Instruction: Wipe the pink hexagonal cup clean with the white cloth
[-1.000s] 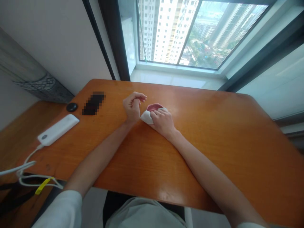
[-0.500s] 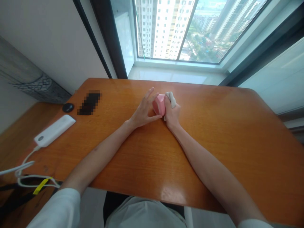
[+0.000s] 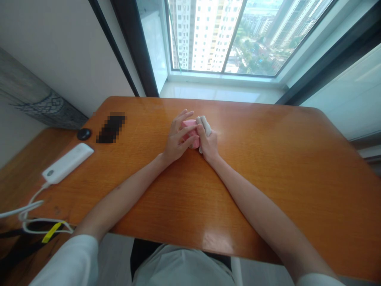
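Pink soft obj. [image 3: 189, 130] sits mid-way on wooden desk [image 3: 268, 167], gripped btw. both hands. We see L hand [image 3: 177, 142] now curled over it, fingers wrapped on its left side, no longer spread as earlier. R hand [image 3: 208, 146] pressed to its right side, fingers pinching white cloth [image 3: 204, 126] against it.

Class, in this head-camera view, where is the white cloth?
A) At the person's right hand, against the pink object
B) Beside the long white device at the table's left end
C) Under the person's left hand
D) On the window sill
A: the white cloth sits at the right hand, against the pink object, which the left hand holds from the other side.
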`<state>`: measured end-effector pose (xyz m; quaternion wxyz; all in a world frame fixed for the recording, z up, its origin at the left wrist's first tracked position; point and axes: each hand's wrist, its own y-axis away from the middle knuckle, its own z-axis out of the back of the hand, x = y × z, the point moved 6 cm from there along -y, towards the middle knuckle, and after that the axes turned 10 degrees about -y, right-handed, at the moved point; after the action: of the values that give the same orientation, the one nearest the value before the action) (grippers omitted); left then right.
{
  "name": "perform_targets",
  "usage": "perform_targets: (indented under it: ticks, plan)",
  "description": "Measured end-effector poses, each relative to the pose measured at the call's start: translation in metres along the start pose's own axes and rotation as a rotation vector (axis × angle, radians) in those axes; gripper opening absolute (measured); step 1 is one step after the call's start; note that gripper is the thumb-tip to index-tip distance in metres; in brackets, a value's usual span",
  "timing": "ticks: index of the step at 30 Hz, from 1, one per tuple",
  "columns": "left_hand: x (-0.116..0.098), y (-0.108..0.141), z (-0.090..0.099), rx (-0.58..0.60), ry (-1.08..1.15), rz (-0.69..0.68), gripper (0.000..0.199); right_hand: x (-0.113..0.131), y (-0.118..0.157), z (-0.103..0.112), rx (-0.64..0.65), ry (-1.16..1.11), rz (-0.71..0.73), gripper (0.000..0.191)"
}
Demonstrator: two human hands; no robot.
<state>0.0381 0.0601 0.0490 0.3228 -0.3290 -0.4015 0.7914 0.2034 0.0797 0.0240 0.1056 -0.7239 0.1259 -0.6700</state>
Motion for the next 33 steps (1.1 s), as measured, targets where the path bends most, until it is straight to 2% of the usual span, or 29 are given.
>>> perform_targets:
  ticks: [2, 7, 10, 16, 19, 23, 26, 30, 31, 33]
  plan:
    - [-0.007, -0.001, 0.002, -0.071, 0.024, 0.021, 0.025, -0.002, 0.001, 0.0, -0.022, -0.058, -0.056, 0.086]
    - [-0.015, -0.001, 0.006, -0.178, 0.003, 0.055, 0.018, -0.001, 0.004, -0.001, -0.045, -0.089, -0.098, 0.083]
    - [-0.015, 0.0, 0.008, -0.211, -0.049, 0.071, 0.022, 0.001, 0.004, -0.002, -0.038, -0.087, -0.085, 0.083]
    - [-0.009, 0.001, 0.007, -0.191, -0.121, 0.155, 0.038, 0.0, 0.002, -0.003, -0.018, -0.088, -0.097, 0.088]
    - [-0.011, 0.0, 0.008, -0.197, -0.073, 0.157, 0.037, 0.001, 0.003, -0.003, -0.037, -0.112, -0.107, 0.086]
    - [-0.008, -0.001, 0.016, -0.295, 0.088, 0.209, 0.033, 0.003, 0.004, -0.001, -0.102, -0.156, -0.145, 0.073]
    - [0.017, 0.002, 0.018, -0.364, 0.172, 0.382, 0.04, 0.005, 0.006, -0.001, -0.148, -0.194, -0.195, 0.064]
    - [0.075, 0.014, 0.014, -0.366, 0.151, 0.652, 0.058, 0.005, 0.006, 0.0, -0.169, -0.248, -0.261, 0.063]
    - [0.089, 0.019, 0.013, -0.357, 0.148, 0.712, 0.055, 0.004, 0.006, 0.0, -0.176, -0.264, -0.266, 0.063]
    - [0.11, 0.028, 0.013, -0.351, 0.133, 0.805, 0.035, 0.003, 0.005, 0.002, -0.194, -0.311, -0.25, 0.061]
